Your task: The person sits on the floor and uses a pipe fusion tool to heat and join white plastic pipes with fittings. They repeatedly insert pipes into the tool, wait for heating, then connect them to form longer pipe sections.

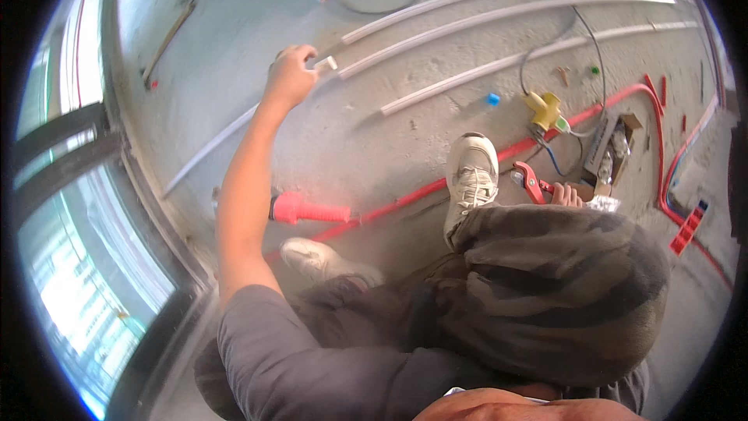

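My left arm reaches out over the floor. The fingers of my left hand [292, 76] are closed round a short white pipe piece [326, 65], held just above a long white plastic pipe [206, 148]; my wrist hides part of that pipe. Beside my raised knee, my right hand [567, 196] grips a red-handled pipe cutter [531, 182], its fingers partly hidden behind my trouser leg. Further white pipes [499, 15] lie roughly parallel on the concrete, right of my left hand.
A red power tool [308, 209] lies by my left shoe. Red conduit [405, 199] crosses the floor past my feet. To the right are a yellow socket adaptor [543, 111] with cables, an open carton [612, 152] and a red level [689, 229]. A framed window [93, 265] stands left.
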Demonstrator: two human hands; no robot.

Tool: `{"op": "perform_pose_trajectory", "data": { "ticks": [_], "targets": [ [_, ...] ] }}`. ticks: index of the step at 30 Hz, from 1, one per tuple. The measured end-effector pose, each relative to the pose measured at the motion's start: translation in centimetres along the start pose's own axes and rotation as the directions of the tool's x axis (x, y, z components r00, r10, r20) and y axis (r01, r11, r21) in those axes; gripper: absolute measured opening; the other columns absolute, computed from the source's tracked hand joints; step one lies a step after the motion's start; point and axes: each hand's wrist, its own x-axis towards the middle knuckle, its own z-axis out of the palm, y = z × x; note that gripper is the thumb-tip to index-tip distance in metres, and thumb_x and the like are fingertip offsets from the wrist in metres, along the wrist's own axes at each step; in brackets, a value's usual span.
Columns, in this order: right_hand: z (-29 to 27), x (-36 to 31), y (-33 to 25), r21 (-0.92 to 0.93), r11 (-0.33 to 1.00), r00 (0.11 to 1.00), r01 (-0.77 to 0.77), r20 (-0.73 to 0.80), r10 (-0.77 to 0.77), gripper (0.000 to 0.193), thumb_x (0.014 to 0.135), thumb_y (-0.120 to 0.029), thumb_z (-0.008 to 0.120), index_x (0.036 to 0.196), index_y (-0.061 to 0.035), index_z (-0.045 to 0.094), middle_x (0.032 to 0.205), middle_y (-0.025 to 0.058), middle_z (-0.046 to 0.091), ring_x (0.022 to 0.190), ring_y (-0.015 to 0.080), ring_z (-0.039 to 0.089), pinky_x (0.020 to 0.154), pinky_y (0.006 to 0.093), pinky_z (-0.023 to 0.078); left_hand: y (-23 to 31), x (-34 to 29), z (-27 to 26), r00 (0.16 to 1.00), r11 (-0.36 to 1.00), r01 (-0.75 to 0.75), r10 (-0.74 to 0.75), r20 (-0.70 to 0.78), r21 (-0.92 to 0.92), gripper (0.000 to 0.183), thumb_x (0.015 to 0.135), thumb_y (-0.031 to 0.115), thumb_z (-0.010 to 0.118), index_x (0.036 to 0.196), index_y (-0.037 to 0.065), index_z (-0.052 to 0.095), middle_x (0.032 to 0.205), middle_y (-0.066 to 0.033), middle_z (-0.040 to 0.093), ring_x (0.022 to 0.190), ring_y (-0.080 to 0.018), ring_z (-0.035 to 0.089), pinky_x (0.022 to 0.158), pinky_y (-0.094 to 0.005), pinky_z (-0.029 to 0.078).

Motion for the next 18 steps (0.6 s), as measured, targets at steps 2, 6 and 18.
{"op": "perform_pose_trajectory", "data": {
  "ticks": [2,6,18],
  "targets": [
    [-3.8,1.6,-3.2,-0.063,0.947,0.926,0.316,-0.199,-0.322,0.053,0.088,-0.048,0.069,0.121,-0.0079,0.06,0.117,0.0138,0.067,0.117,0.0344,0.064,0.094,0.0484,0.051,-1.1,-2.5,-0.6,0.997,0.994,0.081,-0.081,-0.011,0.076,0.027,0.082,0.012,0.072,0.108,0.009,0.074,0.114,-0.0151,0.07,0.115,-0.036,0.063,0.1,-0.0445,0.05],
    [-19.8,6.8,-11.3,0.13,0.865,0.795,0.485,0.345,-0.498,0.054,0.094,-0.044,0.066,0.127,-0.0021,0.061,0.118,0.0167,0.068,0.113,0.0376,0.067,0.091,0.0491,0.054,-0.6,-5.0,-0.8,0.995,0.99,0.094,-0.09,-0.044,0.107,0.032,0.085,0.017,0.079,0.115,0.005,0.073,0.118,-0.0165,0.068,0.112,-0.036,0.065,0.096,-0.0443,0.053],
    [-24.5,26.5,-37.2,0.145,0.481,0.503,0.865,-0.248,-0.828,0.033,0.099,-0.026,0.063,0.122,-0.003,0.064,0.127,0.0194,0.063,0.125,0.0376,0.059,0.104,0.049,0.05,-1.1,-4.3,2.3,0.968,0.987,-0.041,0.079,-0.24,0.158,0.01,0.094,0.017,0.068,0.1,0.008,0.067,0.096,-0.0132,0.073,0.095,-0.0362,0.069,0.082,-0.0493,0.055]
  ]
}}
